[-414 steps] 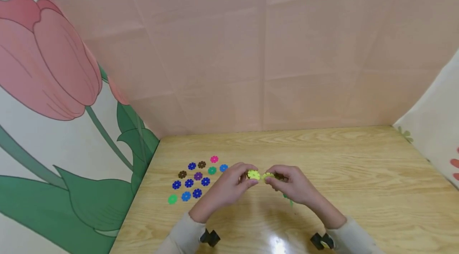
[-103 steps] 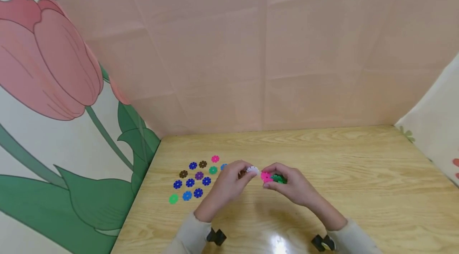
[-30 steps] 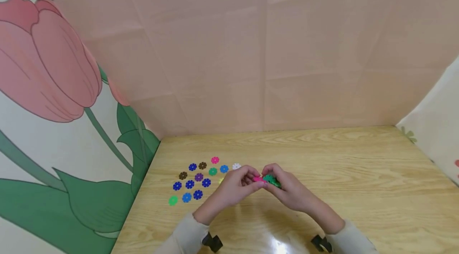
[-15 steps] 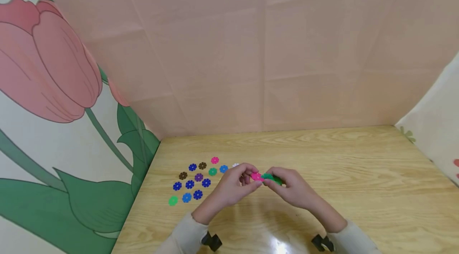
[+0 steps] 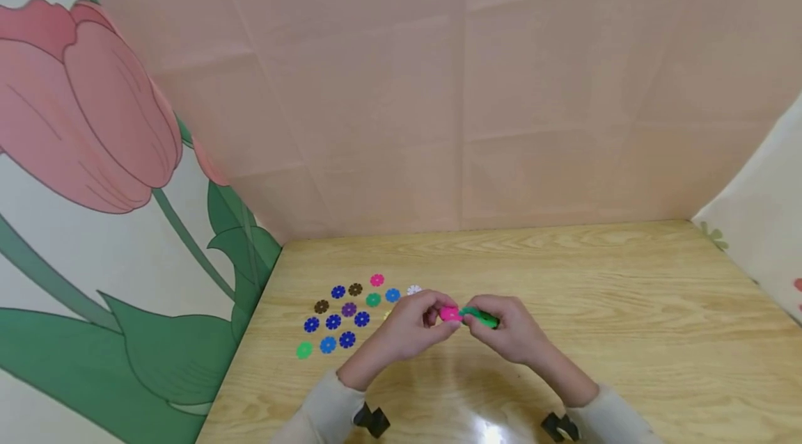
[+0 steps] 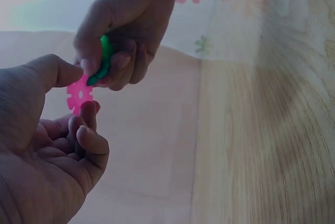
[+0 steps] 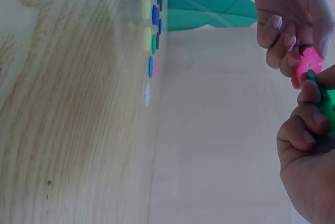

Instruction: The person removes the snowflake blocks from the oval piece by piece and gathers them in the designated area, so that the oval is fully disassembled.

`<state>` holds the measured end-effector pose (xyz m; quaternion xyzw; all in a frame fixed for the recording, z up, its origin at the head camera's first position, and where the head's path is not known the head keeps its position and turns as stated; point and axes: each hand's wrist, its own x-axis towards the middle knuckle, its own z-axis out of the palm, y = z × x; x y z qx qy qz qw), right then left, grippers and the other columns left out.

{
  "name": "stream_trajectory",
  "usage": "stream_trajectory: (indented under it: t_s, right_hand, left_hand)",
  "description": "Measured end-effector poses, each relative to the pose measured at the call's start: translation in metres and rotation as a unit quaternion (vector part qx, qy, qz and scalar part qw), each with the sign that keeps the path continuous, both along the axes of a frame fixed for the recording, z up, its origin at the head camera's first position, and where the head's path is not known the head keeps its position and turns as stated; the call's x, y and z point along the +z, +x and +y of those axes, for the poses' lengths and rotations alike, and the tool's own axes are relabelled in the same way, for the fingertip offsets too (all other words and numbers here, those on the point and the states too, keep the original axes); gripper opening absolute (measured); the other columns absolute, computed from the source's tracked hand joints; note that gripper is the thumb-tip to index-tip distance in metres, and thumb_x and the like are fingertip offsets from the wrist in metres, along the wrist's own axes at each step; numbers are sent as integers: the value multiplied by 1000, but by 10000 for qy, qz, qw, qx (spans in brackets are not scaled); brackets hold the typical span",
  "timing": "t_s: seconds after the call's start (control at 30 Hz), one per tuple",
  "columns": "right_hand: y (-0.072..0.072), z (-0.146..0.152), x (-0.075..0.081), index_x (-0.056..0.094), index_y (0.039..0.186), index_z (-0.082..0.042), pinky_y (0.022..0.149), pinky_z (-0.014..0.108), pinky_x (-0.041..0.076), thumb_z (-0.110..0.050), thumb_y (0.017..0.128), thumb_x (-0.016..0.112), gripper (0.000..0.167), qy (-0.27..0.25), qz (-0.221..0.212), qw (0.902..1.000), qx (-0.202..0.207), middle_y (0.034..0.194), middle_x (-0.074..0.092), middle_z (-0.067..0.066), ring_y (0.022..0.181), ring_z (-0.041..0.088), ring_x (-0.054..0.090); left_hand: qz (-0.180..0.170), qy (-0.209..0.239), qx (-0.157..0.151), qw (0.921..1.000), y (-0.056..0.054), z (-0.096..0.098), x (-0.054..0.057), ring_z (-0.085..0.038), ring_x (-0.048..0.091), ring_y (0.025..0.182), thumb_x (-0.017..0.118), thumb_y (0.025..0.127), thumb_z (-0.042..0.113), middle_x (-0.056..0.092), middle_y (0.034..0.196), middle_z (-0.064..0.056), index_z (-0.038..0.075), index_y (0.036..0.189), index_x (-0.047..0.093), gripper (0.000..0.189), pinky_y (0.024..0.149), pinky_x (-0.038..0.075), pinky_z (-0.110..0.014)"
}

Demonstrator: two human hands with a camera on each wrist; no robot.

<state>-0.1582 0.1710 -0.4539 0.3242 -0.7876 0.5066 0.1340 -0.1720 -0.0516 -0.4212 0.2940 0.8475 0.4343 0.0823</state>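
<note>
My left hand [image 5: 410, 319] pinches a pink snowflake disc [image 5: 450, 313] between thumb and fingers, above the table. My right hand [image 5: 506, 326] grips green snowflake discs [image 5: 485, 319], partly covered by its fingers. In the left wrist view the pink disc [image 6: 79, 94] stands with its notched rim right at the end of the green piece [image 6: 105, 59]. The right wrist view shows the same meeting point, a darker green disc edge [image 7: 311, 75] against the pink disc [image 7: 310, 63], with a brighter green disc [image 7: 330, 106] nearer the palm.
Left of my hands, loose discs lie in slanted rows on the wooden table [image 5: 626, 305]: several dark blue [image 5: 333, 321], a purple [image 5: 348, 309], a brown [image 5: 321, 306], a light green [image 5: 303, 350] and a pink one [image 5: 376, 280]. A white disc [image 5: 414, 289] lies just behind my left hand.
Yellow discs were in both hands earliest. Later my left hand held a white disc, which lies on the table now. My left hand has since taken the pink disc; the pieces tilt slightly.
</note>
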Motion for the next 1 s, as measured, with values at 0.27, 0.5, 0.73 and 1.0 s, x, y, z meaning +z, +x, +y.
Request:
stream_trajectory:
  t_s: [0.27,0.5,0.73,1.0]
  right_hand:
    - [3,6,2,69,89,-20,48,20,40,0,96,64,22,149,-300,9993,-153,66,48,-15,55,-3,38]
    - [4,9,5,61,90,-22,49,23,37,-8,104,56,20,45,-661,9971,-370,69,45,-13,58,-2,36]
    - [3,11,4,60,92,-20,49,23,35,-7,104,55,19,1,-757,9970,-165,68,39,-11,58,0,35]
    - [-1,14,-1,60,100,-18,54,24,39,-13,105,56,8,73,-1230,9923,-123,73,45,-7,63,4,41]
  left_hand:
    - [-139,-234,301,9992,-9,-14,-6,-8,51,75,71,96,37,58,89,8,16,123,69,34,61,44,-21]
    - [-387,-495,867,9942,-27,-31,-33,-9,51,75,74,93,39,59,91,9,15,125,70,41,60,45,-24]
    - [-198,-1145,1134,9867,-41,-41,-57,-10,52,75,75,93,32,59,91,10,11,122,71,36,62,46,-26]
    - [-247,-1401,1203,9825,-51,-40,-79,-9,54,83,81,87,25,60,92,8,13,115,73,31,70,49,-26]
